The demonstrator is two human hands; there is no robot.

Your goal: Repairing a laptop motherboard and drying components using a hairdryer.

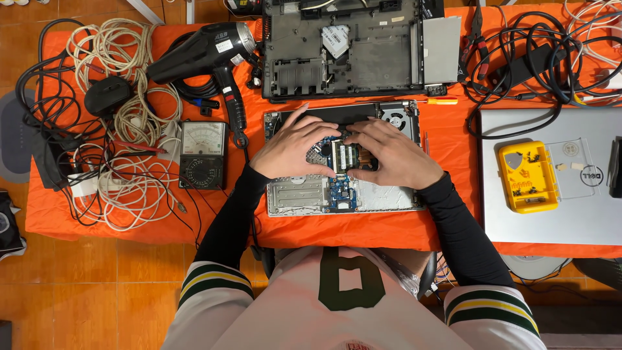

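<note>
Fingertips of both your hands meet over the green memory module (pixel 345 156), which sits near the middle of the opened laptop base (pixel 341 159) on the orange table (pixel 447 139). Your left hand (pixel 293 146) comes in from the left with its fingers spread across the board, and your right hand (pixel 391 154) comes from the right with its fingers curled together over the module's top and right edge. Neither hand is wrapped around anything; both rest on or press against the module and the board beside it, though you cannot tell from this view how firmly. Coming at it from opposite sides looks like a way to steady a small flat part evenly.

The module's long axis appears to run toward and away from you, its flat green face turned up at the camera. The laptop base lies with its long side across your body, fan (pixel 395 119) at the far right corner, so the working area sits right under your wrists.

Tools stay out of your reach line: the black heat gun (pixel 207 52) and analog multimeter (pixel 203 154) to your left, the orange-handled screwdriver (pixel 435 100) just beyond the base, the removed bottom cover (pixel 353 48) farther back, and a yellow parts case (pixel 528 176) on a closed silver laptop (pixel 551 214) to your right.
</note>
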